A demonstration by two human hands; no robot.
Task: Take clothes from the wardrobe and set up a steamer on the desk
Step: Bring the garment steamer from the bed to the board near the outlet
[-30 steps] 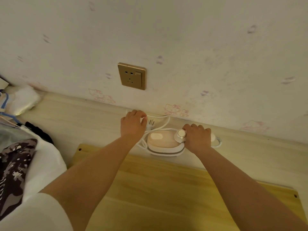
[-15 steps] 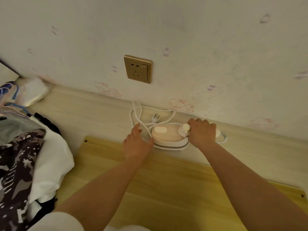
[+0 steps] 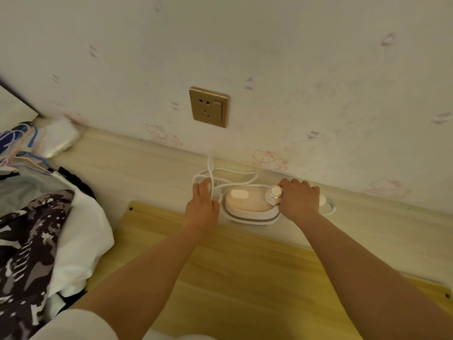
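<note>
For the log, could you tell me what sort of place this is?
Probably a home bedroom: cartoon-cat wallpaper behind a wooden desk, clothes on hangers piled at the left, and a gold wall socket above the steamer.

steamer (image 3: pixel 247 203) handle under right hand (image 3: pixel 300 201), clothes (image 3: pixel 36 231) cropped left

**Colours and patterns at the wall**

The peach-and-white oval steamer (image 3: pixel 247 203) has a white cord (image 3: pixel 210 175) and a pale metallic knob (image 3: pixel 276 192). The brushed-gold wall socket (image 3: pixel 208 107) sits on off-white wallpaper (image 3: pixel 294 57) printed with faint pink cartoon cats and lilac bows. The pale woodgrain counter (image 3: pixel 147 163) carries a yellow wooden board (image 3: pixel 245 278). The black-and-white splotch-patterned garment (image 3: pixel 27 241) lies over white cloth (image 3: pixel 81 241), near blue and pink hangers (image 3: pixel 19 143).
</note>
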